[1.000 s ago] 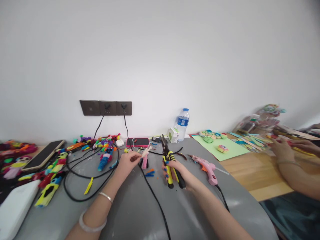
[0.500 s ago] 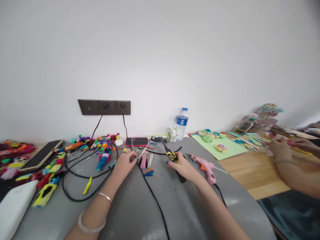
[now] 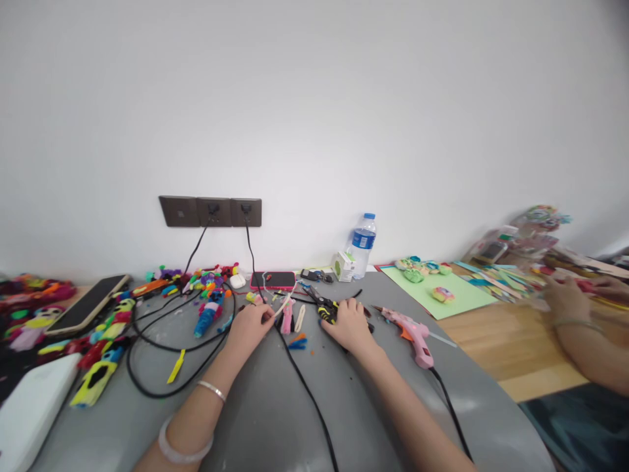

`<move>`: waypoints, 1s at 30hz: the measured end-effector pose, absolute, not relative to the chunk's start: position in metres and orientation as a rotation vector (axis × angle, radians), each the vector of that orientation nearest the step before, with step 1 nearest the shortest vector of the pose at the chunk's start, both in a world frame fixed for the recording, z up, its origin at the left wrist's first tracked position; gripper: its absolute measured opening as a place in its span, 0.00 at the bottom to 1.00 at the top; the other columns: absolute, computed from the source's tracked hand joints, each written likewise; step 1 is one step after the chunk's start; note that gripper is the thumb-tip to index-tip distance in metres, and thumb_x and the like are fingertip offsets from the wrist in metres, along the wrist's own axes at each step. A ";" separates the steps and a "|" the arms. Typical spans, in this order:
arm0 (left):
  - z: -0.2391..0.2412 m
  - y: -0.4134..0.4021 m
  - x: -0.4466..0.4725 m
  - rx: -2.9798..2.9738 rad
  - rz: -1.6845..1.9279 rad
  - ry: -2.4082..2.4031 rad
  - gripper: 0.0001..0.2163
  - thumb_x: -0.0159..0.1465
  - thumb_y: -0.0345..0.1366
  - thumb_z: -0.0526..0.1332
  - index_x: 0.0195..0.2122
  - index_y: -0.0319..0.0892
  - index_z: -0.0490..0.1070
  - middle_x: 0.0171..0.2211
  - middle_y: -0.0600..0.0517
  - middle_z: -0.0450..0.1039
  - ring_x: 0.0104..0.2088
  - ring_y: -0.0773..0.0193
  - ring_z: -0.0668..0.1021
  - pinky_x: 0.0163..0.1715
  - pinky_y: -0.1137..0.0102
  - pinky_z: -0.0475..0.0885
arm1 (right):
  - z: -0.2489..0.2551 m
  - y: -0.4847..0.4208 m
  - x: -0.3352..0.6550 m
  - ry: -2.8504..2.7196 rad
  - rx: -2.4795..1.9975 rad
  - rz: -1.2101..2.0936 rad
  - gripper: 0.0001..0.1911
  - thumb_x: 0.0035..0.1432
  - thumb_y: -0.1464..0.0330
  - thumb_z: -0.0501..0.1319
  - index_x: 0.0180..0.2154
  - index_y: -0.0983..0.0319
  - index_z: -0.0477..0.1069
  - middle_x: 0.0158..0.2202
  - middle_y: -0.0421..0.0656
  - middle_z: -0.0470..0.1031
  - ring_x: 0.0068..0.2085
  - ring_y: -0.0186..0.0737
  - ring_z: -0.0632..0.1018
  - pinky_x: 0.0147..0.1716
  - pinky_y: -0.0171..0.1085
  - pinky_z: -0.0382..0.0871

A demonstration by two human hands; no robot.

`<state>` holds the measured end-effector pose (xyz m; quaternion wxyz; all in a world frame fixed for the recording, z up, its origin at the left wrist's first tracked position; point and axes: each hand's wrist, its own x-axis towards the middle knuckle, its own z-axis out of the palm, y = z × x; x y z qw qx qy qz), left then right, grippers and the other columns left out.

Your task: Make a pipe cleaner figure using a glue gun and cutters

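My left hand (image 3: 251, 326) is closed in a pinch at the near end of a thin white pipe cleaner (image 3: 284, 303). Just right of those fingertips lie a small pink piece (image 3: 287, 318) and a cream strip (image 3: 299, 318). Over the black-and-yellow handles of a pair of pliers (image 3: 326, 309) rests my right hand (image 3: 350, 326), its fingers curled round them; the handle ends are partly hidden beneath the palm. The pliers lie low at the table surface, pointing away to the left. Orange and blue bits (image 3: 297, 341) sit between both hands.
A pink glue gun (image 3: 415, 335) with its cord lies on the right. Black cables (image 3: 301, 377) cross the grey table (image 3: 265, 419). Behind stand a water bottle (image 3: 362, 246), small box (image 3: 343, 266) and phone (image 3: 273, 280). Colourful pipe-cleaner figures (image 3: 209, 314) fill the left. Another person's hands (image 3: 570, 298) work at right.
My right hand has turned palm-down over the pliers, which now lie lower and flatter. My left fingertips have moved slightly right, closing at the white pipe cleaner. The whole view has shifted slightly.
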<state>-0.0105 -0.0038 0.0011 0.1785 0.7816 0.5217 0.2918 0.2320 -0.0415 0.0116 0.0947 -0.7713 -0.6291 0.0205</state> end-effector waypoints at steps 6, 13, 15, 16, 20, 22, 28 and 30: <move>0.008 0.000 -0.011 1.830 1.184 1.280 0.03 0.55 0.33 0.62 0.30 0.44 0.75 0.24 0.54 0.74 0.23 0.65 0.72 0.26 0.72 0.65 | 0.016 -0.038 0.234 -1.821 -2.232 0.043 0.25 0.57 0.55 0.59 0.45 0.71 0.71 0.49 0.62 0.66 0.51 0.63 0.66 0.50 0.51 0.60; 0.015 -0.003 -0.004 1.102 1.208 0.910 0.16 0.53 0.46 0.68 0.34 0.43 0.67 0.31 0.52 0.78 0.31 0.63 0.80 0.29 0.72 0.74 | 0.045 -0.014 0.210 -1.890 -1.347 0.579 0.16 0.59 0.67 0.56 0.49 0.62 0.69 0.40 0.47 0.73 0.43 0.45 0.73 0.47 0.43 0.65; 0.015 -0.003 -0.002 0.998 1.229 0.867 0.17 0.51 0.45 0.70 0.34 0.42 0.67 0.34 0.50 0.79 0.34 0.63 0.82 0.33 0.72 0.76 | 0.053 -0.006 0.198 -1.901 -1.059 0.887 0.15 0.61 0.65 0.55 0.48 0.61 0.70 0.37 0.44 0.74 0.37 0.40 0.74 0.41 0.39 0.67; 0.015 -0.003 -0.002 0.960 1.244 0.855 0.18 0.50 0.45 0.71 0.34 0.42 0.67 0.35 0.50 0.79 0.34 0.63 0.82 0.34 0.72 0.76 | 0.056 -0.001 0.193 -1.887 -0.949 1.030 0.14 0.62 0.64 0.53 0.47 0.61 0.70 0.35 0.43 0.74 0.35 0.38 0.74 0.39 0.38 0.67; 0.016 -0.001 -0.003 0.923 1.301 0.842 0.18 0.48 0.43 0.73 0.35 0.41 0.71 0.31 0.53 0.77 0.31 0.66 0.80 0.32 0.73 0.76 | 0.055 0.019 0.176 -1.815 -0.805 1.402 0.14 0.60 0.58 0.59 0.42 0.62 0.70 0.27 0.38 0.72 0.25 0.33 0.71 0.27 0.33 0.65; 0.016 0.000 -0.004 0.957 1.320 0.865 0.17 0.48 0.42 0.73 0.35 0.40 0.72 0.27 0.55 0.75 0.28 0.69 0.78 0.30 0.74 0.75 | 0.049 0.027 0.171 -1.819 -0.832 1.489 0.15 0.55 0.58 0.65 0.38 0.62 0.70 0.24 0.37 0.71 0.21 0.31 0.69 0.23 0.32 0.64; 0.016 0.003 -0.004 0.834 1.350 0.821 0.13 0.50 0.41 0.72 0.31 0.39 0.73 0.26 0.55 0.74 0.27 0.70 0.77 0.30 0.75 0.75 | 0.035 0.029 0.169 -1.751 -0.757 1.691 0.15 0.55 0.58 0.65 0.33 0.62 0.67 0.24 0.37 0.72 0.21 0.28 0.69 0.22 0.29 0.62; 0.017 0.004 -0.005 0.725 1.384 0.795 0.13 0.49 0.37 0.73 0.32 0.39 0.74 0.27 0.55 0.76 0.28 0.71 0.78 0.31 0.76 0.75 | 0.033 0.027 0.171 -1.702 -0.660 1.726 0.15 0.56 0.59 0.65 0.36 0.62 0.66 0.27 0.37 0.74 0.23 0.28 0.71 0.23 0.28 0.62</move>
